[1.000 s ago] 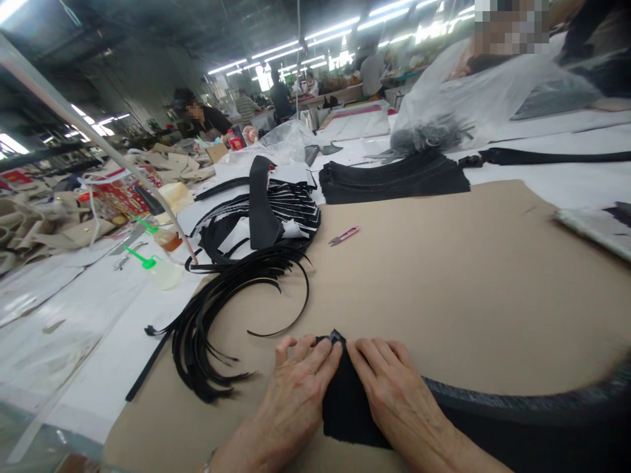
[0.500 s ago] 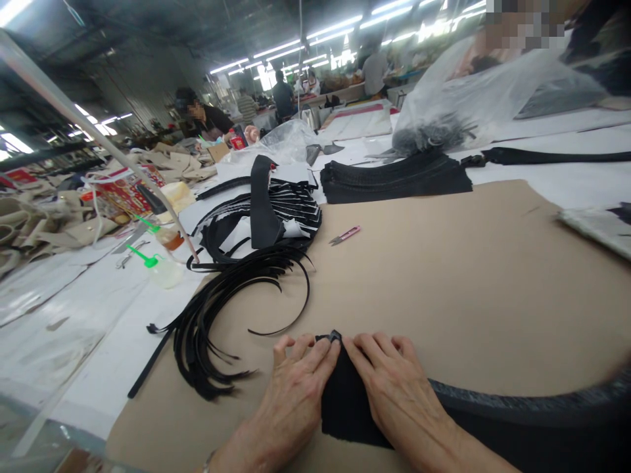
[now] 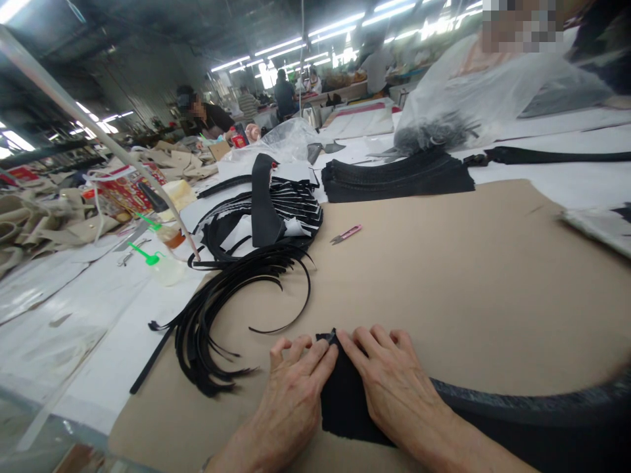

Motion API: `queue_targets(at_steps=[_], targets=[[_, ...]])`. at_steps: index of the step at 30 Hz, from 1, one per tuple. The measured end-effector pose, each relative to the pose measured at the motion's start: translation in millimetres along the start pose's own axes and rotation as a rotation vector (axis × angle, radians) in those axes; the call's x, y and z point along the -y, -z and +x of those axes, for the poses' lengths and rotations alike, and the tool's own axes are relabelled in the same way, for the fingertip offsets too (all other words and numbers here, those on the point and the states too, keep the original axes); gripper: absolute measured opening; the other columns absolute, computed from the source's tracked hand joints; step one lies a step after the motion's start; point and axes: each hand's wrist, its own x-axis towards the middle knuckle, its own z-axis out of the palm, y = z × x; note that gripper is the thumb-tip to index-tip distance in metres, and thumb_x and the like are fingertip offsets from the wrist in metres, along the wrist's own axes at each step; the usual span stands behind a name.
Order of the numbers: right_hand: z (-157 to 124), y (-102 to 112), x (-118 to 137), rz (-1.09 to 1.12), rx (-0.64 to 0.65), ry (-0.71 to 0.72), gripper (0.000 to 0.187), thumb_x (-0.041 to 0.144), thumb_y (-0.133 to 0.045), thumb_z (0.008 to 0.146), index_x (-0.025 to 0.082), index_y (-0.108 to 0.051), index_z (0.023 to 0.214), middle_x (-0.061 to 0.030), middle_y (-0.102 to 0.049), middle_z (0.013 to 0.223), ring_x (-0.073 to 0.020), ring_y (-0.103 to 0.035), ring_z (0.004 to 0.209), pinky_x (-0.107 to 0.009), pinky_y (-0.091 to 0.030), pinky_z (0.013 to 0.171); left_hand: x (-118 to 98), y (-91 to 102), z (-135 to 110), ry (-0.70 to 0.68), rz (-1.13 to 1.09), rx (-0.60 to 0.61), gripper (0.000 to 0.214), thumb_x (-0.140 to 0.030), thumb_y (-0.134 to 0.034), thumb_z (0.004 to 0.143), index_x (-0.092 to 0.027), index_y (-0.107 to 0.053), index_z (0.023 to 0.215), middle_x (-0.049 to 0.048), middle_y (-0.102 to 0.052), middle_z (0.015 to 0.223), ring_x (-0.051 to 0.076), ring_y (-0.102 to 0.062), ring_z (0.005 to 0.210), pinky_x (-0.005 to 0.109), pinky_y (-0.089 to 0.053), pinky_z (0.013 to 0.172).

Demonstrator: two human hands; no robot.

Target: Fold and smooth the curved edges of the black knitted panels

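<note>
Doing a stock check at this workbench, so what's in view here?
Thread snips: one, pink handles, on the tan board.
Board: one, tan, on the white table.
Curved strips: many, black, left of the hands.
Stacked pieces: one stack, black, far edge of the board.
Squeeze bottles: two, clear with green nozzles, left of the board.
Plastic bag: one, clear, far right.
Black piece: one, black, under the hands.
Left hand: one, on the black piece.
Right hand: one, on the black piece.

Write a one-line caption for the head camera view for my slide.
Left hand and right hand press a black strip on a tan cardboard sheet, beside curved black strips.
</note>
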Motion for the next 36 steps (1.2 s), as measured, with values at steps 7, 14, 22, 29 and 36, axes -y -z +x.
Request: queue_targets(at_steps=[7, 14, 22, 29, 36], targets=[[2, 1, -1, 0.026, 0.029, -0.005, 0.057, 0.008, -0.054, 0.075, 0.021, -0.052, 0.131, -0.0077, -0.061, 0.104, -0.0243, -0.048, 0.089, -0.043, -0.03, 0.076, -1, -1.8, -2, 0.007, 0.002, -0.011, 0.057, 0.0, -0.039, 0.083, -0.024, -0.049, 0.134, 0.0008, -0.06, 0.127, 0.023, -0.046, 0.112, 0.042, -0.022, 0.096], [5, 4, -1, 0.024, 0.055, 0.002, 0.058, 0.008, -0.054, 0.074, 0.022, -0.052, 0.131, -0.0076, -0.061, 0.103, -0.0251, -0.048, 0.089, -0.043, -0.029, 0.073, -3, -1.7, -6, 0.017, 0.01, -0.001, 0.058, 0.0, -0.038, 0.083, -0.024, -0.048, 0.134, 0.0006, -0.06, 0.128, 0.022, -0.045, 0.113, 0.041, -0.022, 0.096], [9, 10, 3, 0.035, 0.081, 0.003, 0.06, 0.007, -0.05, 0.076, 0.022, -0.049, 0.133, -0.0082, -0.059, 0.108, -0.0271, -0.048, 0.093, -0.047, -0.03, 0.08, -4, -3.0, -9, 0.005, 0.071, -0.034, 0.065, 0.003, -0.039, 0.077, -0.025, -0.048, 0.135, -0.0013, -0.059, 0.13, 0.021, -0.046, 0.113, 0.039, -0.021, 0.096], [13, 18, -6, 0.162, 0.133, 0.012, 0.063, 0.011, -0.047, 0.078, 0.022, -0.042, 0.14, -0.0086, -0.058, 0.114, -0.0277, -0.049, 0.1, -0.047, -0.032, 0.089, -9, -0.8, -12, 0.01, 0.12, -0.066, 0.066, 0.004, -0.039, 0.073, -0.025, -0.051, 0.132, -0.0022, -0.061, 0.128, 0.02, -0.047, 0.112, 0.038, -0.02, 0.095], [1, 18, -18, 0.306, 0.137, -0.066, 0.057, 0.022, -0.05, 0.085, 0.016, -0.038, 0.14, -0.0115, -0.053, 0.128, -0.0277, -0.045, 0.113, -0.046, -0.032, 0.096, -9, -1.4, -14, 0.036, 0.098, -0.075, 0.066, 0.004, -0.039, 0.073, -0.027, -0.052, 0.13, -0.0011, -0.06, 0.128, 0.022, -0.047, 0.112, 0.041, -0.021, 0.094]])
